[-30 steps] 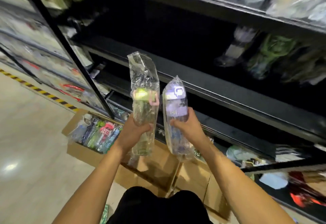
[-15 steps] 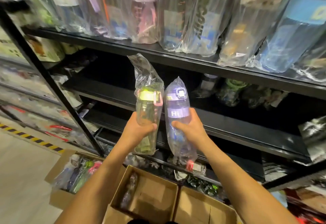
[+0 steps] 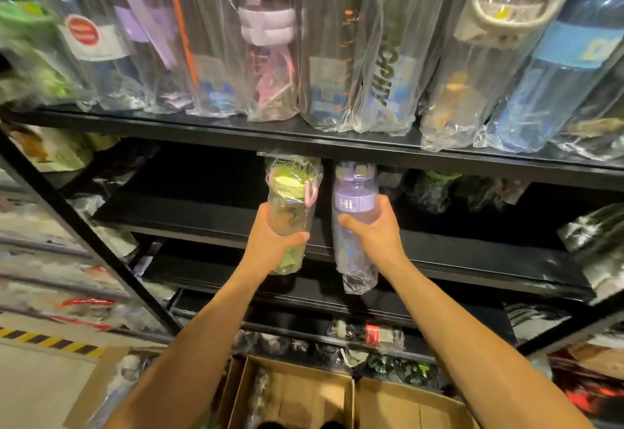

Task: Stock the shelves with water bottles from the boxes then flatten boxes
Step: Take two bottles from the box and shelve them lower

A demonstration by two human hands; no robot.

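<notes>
Each hand gripped an upright, plastic-bagged bottle, caps up: left hand [image 3: 275, 242] the green-lidded bottle [image 3: 290, 212], right hand [image 3: 374, 236] the purple bottle [image 3: 354, 212].

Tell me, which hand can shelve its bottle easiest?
Probably the left hand: its green-lidded bottle faces a bare stretch of the middle shelf, while wrapped bottles stand behind the purple bottle in the right hand.

Black metal shelving [image 3: 304, 144], pale glossy floor [image 3: 40, 391], yellow-black hazard stripe [image 3: 50, 341].

Yellow-black hazard tape [image 3: 50, 341] on pale floor [image 3: 44, 391], lower left.
</notes>
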